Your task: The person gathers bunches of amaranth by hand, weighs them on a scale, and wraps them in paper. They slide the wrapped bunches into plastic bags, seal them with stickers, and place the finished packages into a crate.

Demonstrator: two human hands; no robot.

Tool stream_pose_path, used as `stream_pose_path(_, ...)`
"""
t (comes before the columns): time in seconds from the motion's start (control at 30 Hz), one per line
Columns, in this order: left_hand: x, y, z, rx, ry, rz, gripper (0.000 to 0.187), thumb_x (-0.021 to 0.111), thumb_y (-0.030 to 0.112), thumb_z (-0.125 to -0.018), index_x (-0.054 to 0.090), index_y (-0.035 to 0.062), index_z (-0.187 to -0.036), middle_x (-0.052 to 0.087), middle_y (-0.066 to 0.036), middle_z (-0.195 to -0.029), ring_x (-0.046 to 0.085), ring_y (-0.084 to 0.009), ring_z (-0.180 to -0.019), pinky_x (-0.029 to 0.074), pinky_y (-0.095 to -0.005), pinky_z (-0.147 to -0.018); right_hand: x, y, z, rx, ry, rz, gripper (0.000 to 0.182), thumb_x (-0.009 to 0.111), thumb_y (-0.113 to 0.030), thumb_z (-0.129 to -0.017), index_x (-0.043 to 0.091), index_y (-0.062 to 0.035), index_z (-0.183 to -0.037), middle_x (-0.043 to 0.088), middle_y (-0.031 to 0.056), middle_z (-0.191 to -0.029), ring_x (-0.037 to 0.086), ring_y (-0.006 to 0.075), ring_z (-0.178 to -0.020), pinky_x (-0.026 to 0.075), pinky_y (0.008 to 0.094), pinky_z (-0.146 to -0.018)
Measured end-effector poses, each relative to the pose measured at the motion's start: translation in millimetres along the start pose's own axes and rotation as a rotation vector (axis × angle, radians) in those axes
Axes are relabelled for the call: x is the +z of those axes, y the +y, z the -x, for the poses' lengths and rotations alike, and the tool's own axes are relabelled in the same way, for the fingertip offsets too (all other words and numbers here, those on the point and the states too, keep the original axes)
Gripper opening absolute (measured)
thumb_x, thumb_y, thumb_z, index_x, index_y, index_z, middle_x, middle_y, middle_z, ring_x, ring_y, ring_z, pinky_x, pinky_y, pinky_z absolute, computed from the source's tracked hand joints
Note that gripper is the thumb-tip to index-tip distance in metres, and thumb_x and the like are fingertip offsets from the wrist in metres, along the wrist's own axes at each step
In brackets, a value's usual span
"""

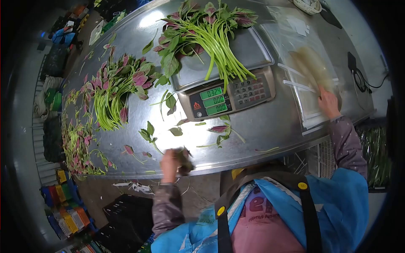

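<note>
My left hand [170,165] is closed at the table's front edge around a dark, blurred clump; it could be leaves, but I cannot make out its kind. On the right, my right hand [328,103] grips one end of a blurred, tan, see-through strip-like thing [310,69] above flat clear plastic bags [312,120]. A bunch of green-stemmed leafy greens [221,46] with purple-marked leaves lies on the digital scale [230,96], which reads 0.324. Another pile of the same greens [114,95] rests on the table to the left.
Loose leaves and trimmings [78,147] cover the left end of the metal table [249,133]. Single sprigs lie before the scale. A white basket [308,6] stands at the far right, near a black cable [360,80]. Dark crates [126,217] are on the floor below.
</note>
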State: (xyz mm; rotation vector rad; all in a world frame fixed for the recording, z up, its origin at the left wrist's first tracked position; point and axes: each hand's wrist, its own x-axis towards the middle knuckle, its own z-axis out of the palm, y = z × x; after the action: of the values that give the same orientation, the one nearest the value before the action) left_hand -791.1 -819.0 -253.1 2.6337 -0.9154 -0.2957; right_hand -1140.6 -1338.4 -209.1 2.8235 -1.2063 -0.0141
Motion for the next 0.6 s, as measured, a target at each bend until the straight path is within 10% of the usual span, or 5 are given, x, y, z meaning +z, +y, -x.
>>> stream_pose_path(0.1, -62.8, -67.3, -15.5, -0.136, 0.121, -0.127, 0.008, 0.061, 0.005, -0.070, 0.057, 0.0023, -0.077, 0.059, -0.014, -0.071, 0.058, -0.0285, -0.067, 0.045, -0.0355, -0.060, -19.6, -25.7, 0.2, 0.022, -0.001, -0.076, 0.053, 0.053, -0.007, -0.068, 0.041, -0.0083, -0.120, 0.057, 0.0241, -0.077, 0.056, 0.0383, -0.076, 0.043, 0.0470, -0.067)
stream_pose_path(0.43, -119.6, 1.5, -97.5, 0.036, 0.021, 0.256, 0.011, 0.058, -0.005, -0.070, 0.054, -0.0004, -0.079, 0.059, -0.012, -0.071, 0.059, -0.0219, -0.063, 0.045, -0.0306, -0.058, -76.4, -93.6, -30.0, 0.040, 0.025, -0.345, 0.058, 0.062, -0.024, -0.071, 0.039, -0.0119, -0.122, 0.058, 0.0086, -0.088, 0.057, 0.0279, -0.080, 0.044, 0.0372, -0.065)
stream_pose_path(0.6, -124.9, 13.4, -122.5, 0.199, 0.117, -0.519, 0.040, 0.055, -0.002, -0.068, 0.053, 0.0099, -0.106, 0.051, -0.012, -0.107, 0.049, -0.0308, -0.100, 0.036, -0.0380, -0.086, -81.4, -117.6, -64.9, -0.050, -0.023, -0.492, 0.047, 0.060, -0.021, -0.074, 0.045, -0.0067, -0.116, 0.058, 0.0067, -0.089, 0.056, 0.0203, -0.071, 0.043, 0.0300, -0.065)
